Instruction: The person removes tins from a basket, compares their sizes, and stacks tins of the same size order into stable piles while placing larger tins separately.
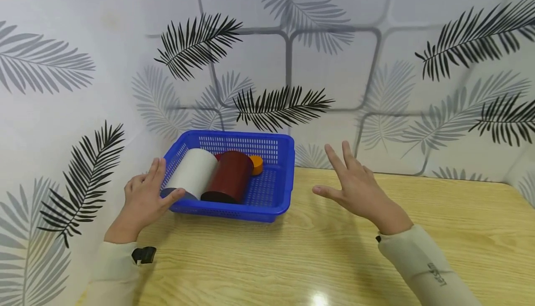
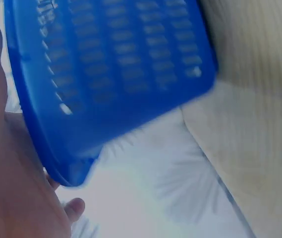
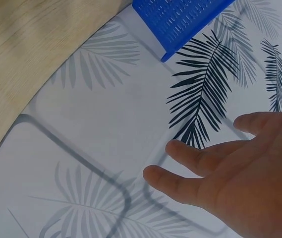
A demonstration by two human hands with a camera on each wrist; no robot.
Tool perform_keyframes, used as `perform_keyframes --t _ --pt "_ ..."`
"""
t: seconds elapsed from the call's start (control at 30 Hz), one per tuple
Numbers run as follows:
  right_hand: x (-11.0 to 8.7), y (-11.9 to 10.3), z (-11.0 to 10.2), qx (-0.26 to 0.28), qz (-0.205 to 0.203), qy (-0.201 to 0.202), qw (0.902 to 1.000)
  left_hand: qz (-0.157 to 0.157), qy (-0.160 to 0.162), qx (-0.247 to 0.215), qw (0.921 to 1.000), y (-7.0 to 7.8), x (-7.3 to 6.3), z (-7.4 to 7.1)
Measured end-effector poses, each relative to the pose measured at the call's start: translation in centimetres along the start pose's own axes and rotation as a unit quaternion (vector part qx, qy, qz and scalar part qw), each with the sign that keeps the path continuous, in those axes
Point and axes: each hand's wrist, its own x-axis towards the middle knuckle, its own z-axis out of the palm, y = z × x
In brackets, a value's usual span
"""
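Observation:
A blue plastic basket (image 1: 284, 190) with slotted walls stands on the table near the wall. Inside it lie a white cylinder (image 1: 194, 169), a dark red cylinder (image 1: 231, 173) and a small orange piece (image 1: 257, 164), with a bit of red partly hidden behind the cylinders. My left hand (image 1: 144, 199) is at the basket's left rim, its fingers extended along that side and its thumb over the front left corner. In the left wrist view the hand (image 2: 17, 178) lies right along the rim. My right hand (image 1: 357, 187) hovers right of the basket, fingers spread, holding nothing.
The wood-grain table (image 1: 251, 264) runs along a wall covering (image 1: 334, 78) printed with leaves, which stands close behind and left of the basket. Black straps show at both wrists, the left strap (image 1: 144, 255) more plainly.

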Motion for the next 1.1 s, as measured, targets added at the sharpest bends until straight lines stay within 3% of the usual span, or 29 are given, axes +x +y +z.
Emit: perform_keyframes --t 0.2,0.37,0.8,1.1 --pt "0.5 -0.4 -0.2 -0.001 -0.004 0.002 1.0 -0.026 0.005 -0.023 0.9994 -2.7 -0.3 0.0" --pt "1.1 -1.0 -0.5 -0.006 -0.008 0.006 0.9999 -0.028 -0.009 -0.046 0.9985 -3.8 -0.1 0.2" --pt "4.5 -3.8 -0.6 -0.015 -0.04 0.003 0.9991 -0.029 -0.066 -0.101 0.9923 -4.1 0.0 -0.1" --pt "7.2 -5.8 -0.6 -0.009 -0.044 -0.012 0.9989 -0.024 -0.054 -0.092 0.994 -3.7 0.0 0.2"
